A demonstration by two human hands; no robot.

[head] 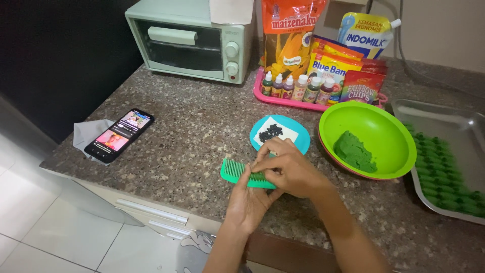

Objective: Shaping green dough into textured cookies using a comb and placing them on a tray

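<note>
Head view, looking down at a speckled granite counter (pixel 192 136). At the back, a pink tray (pixel 273 97) holds the packages: a tall orange bag (pixel 290 35) with yellow artwork on the left, yellow-and-blue sachets (pixel 331 63) in the middle, a red flat packet (pixel 361 87) at front right, and a white-and-blue spouted pouch (pixel 366 33) behind. A row of small dropper bottles (pixel 298 87) with white caps and coloured labels stands along the tray's front edge. Left of the tray, a pale mint toaster oven (pixel 189 43) with a glass door and two round knobs.

A glossy lime-green plastic bowl (pixel 374 126) holds a lump of matte green dough (pixel 355 150). At far right, a metal baking tray (pixel 454 126) carries rows of small green dough pieces (pixel 444 177). A round turquoise plate (pixel 298 141) carries white paper with a pile of small dark bits (pixel 270 132). A black phone (pixel 119 135) with its screen lit lies on grey cloth at the left edge.

A green plastic comb (pixel 240 172), teeth pointing away, lies at the counter's front edge, just in front of the plate. The left hand (pixel 250 199) grips the comb from below, thumb on its lower edge. The right hand (pixel 288 169) covers the comb's right end, fingers curled and pressing down on it; whether anything lies under them cannot be told.
</note>
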